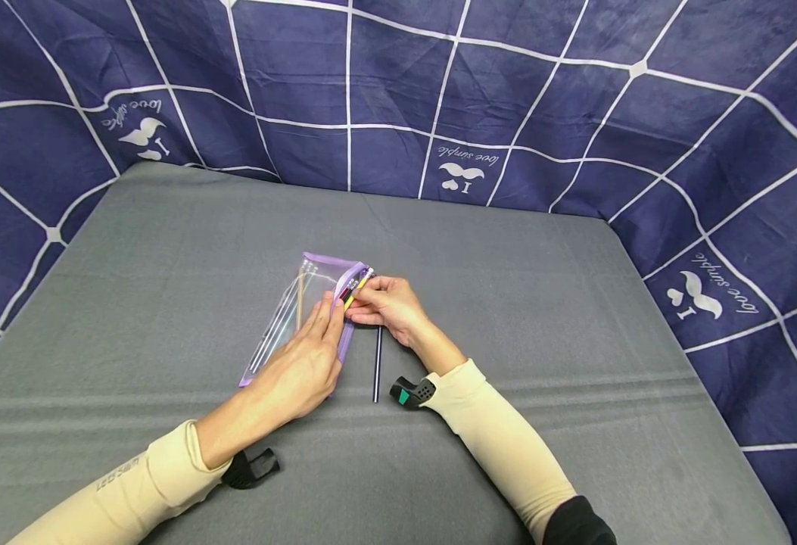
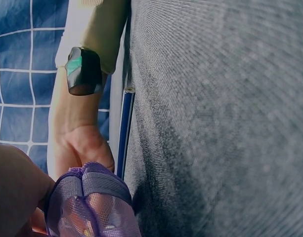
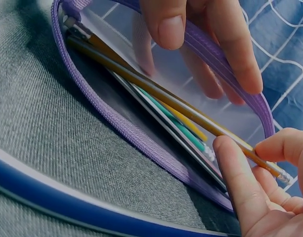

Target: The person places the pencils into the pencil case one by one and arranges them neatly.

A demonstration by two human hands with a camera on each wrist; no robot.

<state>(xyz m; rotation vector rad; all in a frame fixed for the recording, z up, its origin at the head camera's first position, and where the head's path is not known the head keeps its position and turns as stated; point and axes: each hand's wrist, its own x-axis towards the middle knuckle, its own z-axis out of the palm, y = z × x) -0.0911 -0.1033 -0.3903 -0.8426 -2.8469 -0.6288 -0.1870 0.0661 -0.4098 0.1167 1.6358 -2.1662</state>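
A clear mesh pencil pouch (image 1: 323, 260) with purple trim lies slanted on the table, its zipped side parted. My left hand (image 1: 306, 363) holds the parted edge, with fingers on both sides of the purple zipper (image 3: 210, 52) in the right wrist view. My right hand (image 1: 391, 306) pinches a yellow pencil (image 3: 176, 98) near one end; most of its length lies within the pouch mouth. Several other pencils, among them a green pencil (image 3: 178, 121), show inside. A dark blue pencil (image 1: 378, 367) rests on the table below my right hand.
The grey cloth-covered table (image 1: 507, 288) spreads around the pouch. A blue curtain (image 1: 398, 76) with white grid lines hangs along its far side and both ends. Black wrist devices are on the left (image 1: 251, 468) and right cuffs.
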